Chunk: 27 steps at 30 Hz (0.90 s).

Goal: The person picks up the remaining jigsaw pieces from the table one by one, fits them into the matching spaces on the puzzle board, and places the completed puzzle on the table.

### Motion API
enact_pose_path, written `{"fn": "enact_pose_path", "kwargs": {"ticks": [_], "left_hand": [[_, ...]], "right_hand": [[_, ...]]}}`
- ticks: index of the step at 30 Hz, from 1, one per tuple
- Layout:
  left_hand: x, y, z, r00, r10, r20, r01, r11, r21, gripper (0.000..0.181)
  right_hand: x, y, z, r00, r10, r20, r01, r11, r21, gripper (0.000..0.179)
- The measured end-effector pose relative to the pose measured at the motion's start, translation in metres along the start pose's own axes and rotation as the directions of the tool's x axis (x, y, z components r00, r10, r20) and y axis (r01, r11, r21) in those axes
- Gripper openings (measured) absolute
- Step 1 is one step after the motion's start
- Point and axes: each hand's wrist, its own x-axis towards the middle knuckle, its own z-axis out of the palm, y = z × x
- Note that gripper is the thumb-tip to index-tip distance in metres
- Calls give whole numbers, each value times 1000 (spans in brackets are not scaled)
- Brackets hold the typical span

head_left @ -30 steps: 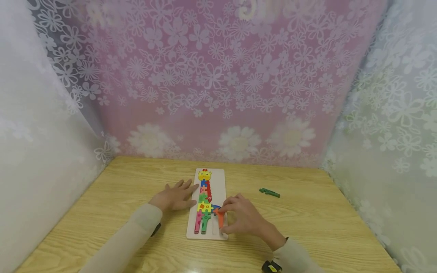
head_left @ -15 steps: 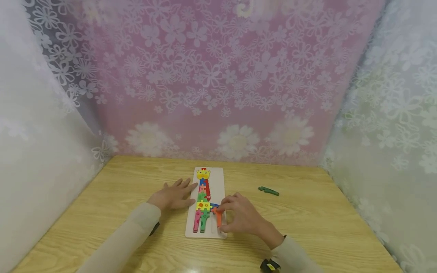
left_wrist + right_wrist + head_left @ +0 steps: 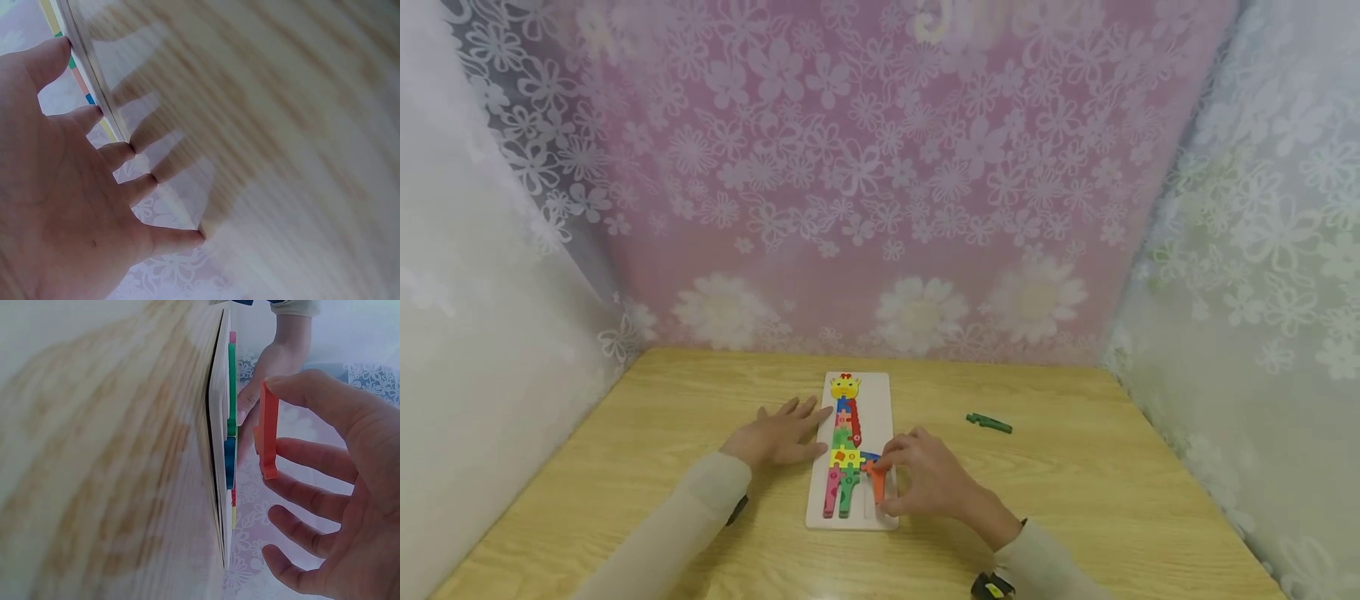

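A pale puzzle board (image 3: pixel 874 400) lies on the table, bearing a giraffe made of coloured pieces: a yellow head (image 3: pixel 845 387), a yellow body piece (image 3: pixel 846 458), and pink (image 3: pixel 831 492) and green (image 3: pixel 847 496) legs. My right hand (image 3: pixel 928 479) pinches an orange puzzle piece (image 3: pixel 269 431) between thumb and fingers; the right wrist view shows it raised slightly off the board, above its lower right part. Spread out flat, my left hand (image 3: pixel 775 435) has thumb and index fingertips at the board's left edge. In the left wrist view its fingertips (image 3: pixel 199 236) rest on the table.
A dark green puzzle piece (image 3: pixel 989 423) lies on the wooden table (image 3: pixel 1060 500), right of the board. A pink flowered cloth (image 3: pixel 865 208) hangs behind the table, with pale cloths (image 3: pixel 1262 317) at both sides.
The hands and the orange piece hold nearly the same place over the board. The head view has shifted only slightly.
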Motion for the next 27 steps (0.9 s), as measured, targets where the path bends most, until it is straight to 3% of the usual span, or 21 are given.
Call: {"fn": "enact_pose_path", "kwargs": {"ticks": [9,18,27], "left_hand": [[-2,1,8,1000,-14,-27,14,1000,12,72],[1,2,12,1000,-18,-15,18,1000,11,74],[0,2,3,999,-25,-20,25,1000,4,74]], "right_hand": [[-3,-1,5,999,21,27,-22,999,41,43],[-7,4,10,999,33,32,-35,999,39,43],[0,0,6,999,27,30,-26,999,-34,42]]}}
